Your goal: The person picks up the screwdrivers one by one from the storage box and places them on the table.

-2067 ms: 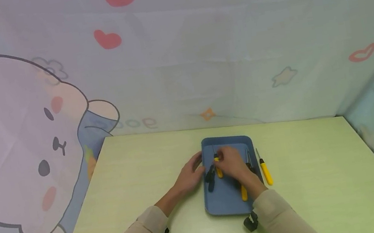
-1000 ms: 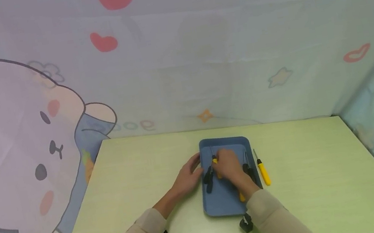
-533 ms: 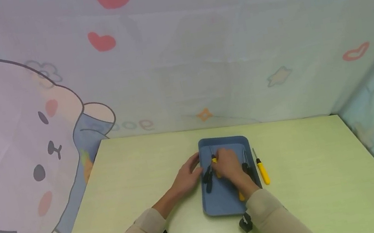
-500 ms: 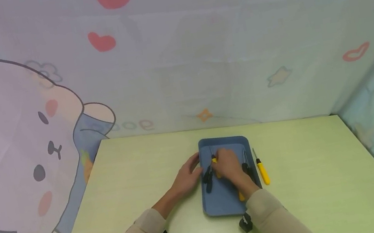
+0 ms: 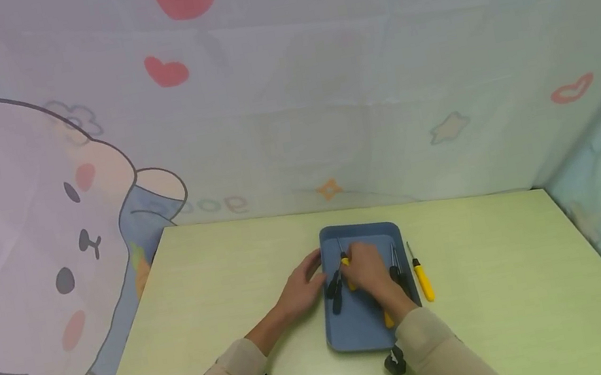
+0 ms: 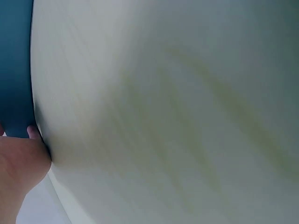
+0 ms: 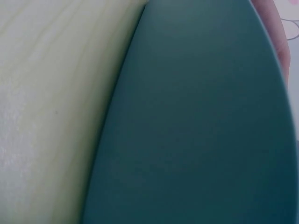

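On the table stands a blue tray [image 5: 358, 337] with several screwdrivers in it. My right hand [image 5: 366, 269] is over its upper part, fingers curled, holding a yellow-handled screwdriver [image 5: 345, 262] whose thin shaft points to the far side. My left hand [image 5: 298, 289] touches the tray's left wall with fingers and thumb relaxed; its fingertips also show by the wall in the left wrist view. Dark-handled screwdrivers [image 5: 338, 299] lie just left of the held one. More dark-handled screwdrivers [image 5: 395, 272] lie along the right side, partly behind my right wrist. Another yellow handle [image 5: 388, 319] is mostly covered by that forearm.
A yellow screwdriver [image 5: 424, 283] lies on the pale wooden table [image 5: 502, 286], just outside the tray's right wall. Behind the table hangs a printed cloth [image 5: 358, 105]. The right wrist view is mostly filled by the tray's outer wall [image 7: 196, 121].
Since the oldest frame, my right hand has closed further over the yellow-handled screwdriver, covering more of its handle. My left hand stays at the tray wall. The head view has shifted slightly.
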Demonstrator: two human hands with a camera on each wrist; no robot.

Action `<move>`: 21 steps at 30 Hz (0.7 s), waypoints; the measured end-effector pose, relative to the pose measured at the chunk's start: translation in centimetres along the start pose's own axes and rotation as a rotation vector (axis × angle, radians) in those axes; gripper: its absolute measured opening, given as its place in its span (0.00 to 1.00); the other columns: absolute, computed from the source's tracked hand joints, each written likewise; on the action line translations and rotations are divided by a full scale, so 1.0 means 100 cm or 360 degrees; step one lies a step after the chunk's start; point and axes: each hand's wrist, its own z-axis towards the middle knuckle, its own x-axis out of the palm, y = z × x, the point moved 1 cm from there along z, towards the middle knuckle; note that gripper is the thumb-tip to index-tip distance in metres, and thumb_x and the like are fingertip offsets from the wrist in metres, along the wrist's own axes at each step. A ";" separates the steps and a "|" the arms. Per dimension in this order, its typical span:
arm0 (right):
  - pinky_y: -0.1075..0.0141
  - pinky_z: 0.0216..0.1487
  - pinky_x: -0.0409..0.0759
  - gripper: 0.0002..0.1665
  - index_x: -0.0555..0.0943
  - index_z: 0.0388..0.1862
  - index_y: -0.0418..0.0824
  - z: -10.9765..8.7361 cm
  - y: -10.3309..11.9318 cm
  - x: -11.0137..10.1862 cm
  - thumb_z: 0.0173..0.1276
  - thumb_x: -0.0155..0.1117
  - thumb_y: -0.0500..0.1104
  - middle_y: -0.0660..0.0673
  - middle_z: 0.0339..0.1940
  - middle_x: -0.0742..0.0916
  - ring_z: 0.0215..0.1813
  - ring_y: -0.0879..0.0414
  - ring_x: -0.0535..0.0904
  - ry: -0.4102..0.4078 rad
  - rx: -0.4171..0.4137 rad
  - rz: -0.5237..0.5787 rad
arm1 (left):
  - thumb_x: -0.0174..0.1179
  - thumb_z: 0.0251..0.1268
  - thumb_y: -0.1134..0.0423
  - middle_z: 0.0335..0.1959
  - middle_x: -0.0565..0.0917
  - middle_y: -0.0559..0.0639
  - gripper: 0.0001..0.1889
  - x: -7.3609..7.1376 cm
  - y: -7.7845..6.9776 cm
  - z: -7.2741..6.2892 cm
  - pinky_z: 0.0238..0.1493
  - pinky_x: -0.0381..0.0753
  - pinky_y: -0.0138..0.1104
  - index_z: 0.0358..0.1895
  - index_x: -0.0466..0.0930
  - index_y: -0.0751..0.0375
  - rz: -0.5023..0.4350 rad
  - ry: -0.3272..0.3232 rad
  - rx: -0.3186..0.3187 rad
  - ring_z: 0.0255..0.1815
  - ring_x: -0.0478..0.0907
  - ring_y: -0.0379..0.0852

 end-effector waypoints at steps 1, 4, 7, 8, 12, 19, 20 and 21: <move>0.67 0.18 0.59 0.23 0.68 0.17 0.45 0.000 0.000 0.000 0.65 0.71 0.37 0.52 0.14 0.70 0.16 0.59 0.65 -0.0005 0.0001 -0.0008 | 0.52 0.83 0.65 0.81 0.66 0.63 0.31 0.000 0.000 0.000 0.83 0.57 0.51 0.84 0.57 0.66 0.0004 0.0002 -0.0005 0.83 0.61 0.59; 0.67 0.18 0.60 0.22 0.69 0.18 0.45 0.002 -0.001 0.001 0.65 0.71 0.37 0.52 0.14 0.70 0.16 0.58 0.66 -0.0008 0.0012 -0.0018 | 0.52 0.83 0.66 0.81 0.65 0.63 0.32 -0.001 0.000 0.002 0.83 0.57 0.50 0.84 0.56 0.67 0.0023 0.0009 -0.0020 0.83 0.61 0.59; 0.67 0.18 0.60 0.21 0.69 0.18 0.45 0.005 -0.001 0.001 0.65 0.70 0.37 0.52 0.14 0.70 0.16 0.58 0.66 -0.0008 0.0017 -0.0015 | 0.52 0.82 0.67 0.81 0.65 0.65 0.31 -0.001 -0.001 0.003 0.82 0.57 0.51 0.83 0.56 0.69 0.0014 -0.0005 -0.0002 0.83 0.61 0.60; 0.67 0.18 0.60 0.21 0.69 0.18 0.45 0.005 -0.001 0.001 0.65 0.70 0.37 0.52 0.14 0.70 0.16 0.58 0.66 -0.0012 0.0014 -0.0006 | 0.52 0.82 0.67 0.81 0.65 0.65 0.31 -0.001 -0.001 0.004 0.82 0.57 0.52 0.83 0.56 0.69 0.0011 -0.0006 0.0003 0.83 0.61 0.60; 0.67 0.18 0.60 0.22 0.68 0.18 0.44 0.004 -0.001 0.002 0.64 0.70 0.37 0.52 0.13 0.70 0.16 0.58 0.66 -0.0024 0.0006 0.0003 | 0.53 0.82 0.66 0.81 0.66 0.64 0.32 -0.001 -0.001 0.003 0.82 0.57 0.52 0.83 0.57 0.67 0.0007 -0.0011 0.0000 0.82 0.62 0.60; 0.66 0.19 0.63 0.20 0.71 0.20 0.43 0.004 -0.002 0.002 0.66 0.72 0.38 0.50 0.16 0.72 0.18 0.56 0.68 -0.0012 0.0017 -0.0017 | 0.51 0.83 0.65 0.81 0.67 0.62 0.32 0.000 -0.001 0.003 0.82 0.58 0.49 0.84 0.57 0.66 0.0064 -0.0001 -0.0032 0.82 0.62 0.58; 0.66 0.20 0.63 0.19 0.71 0.21 0.43 0.004 -0.002 0.002 0.66 0.72 0.38 0.50 0.16 0.73 0.18 0.56 0.69 -0.0014 0.0015 -0.0016 | 0.51 0.82 0.66 0.81 0.67 0.62 0.32 0.000 -0.001 0.003 0.82 0.58 0.50 0.84 0.57 0.66 0.0065 -0.0003 -0.0026 0.82 0.62 0.58; 0.66 0.19 0.63 0.19 0.72 0.21 0.42 0.004 -0.001 0.002 0.66 0.72 0.38 0.50 0.16 0.73 0.18 0.56 0.69 -0.0018 0.0007 -0.0012 | 0.51 0.82 0.66 0.81 0.67 0.62 0.31 0.000 0.000 0.003 0.82 0.58 0.50 0.84 0.57 0.66 0.0063 -0.0007 -0.0018 0.82 0.62 0.58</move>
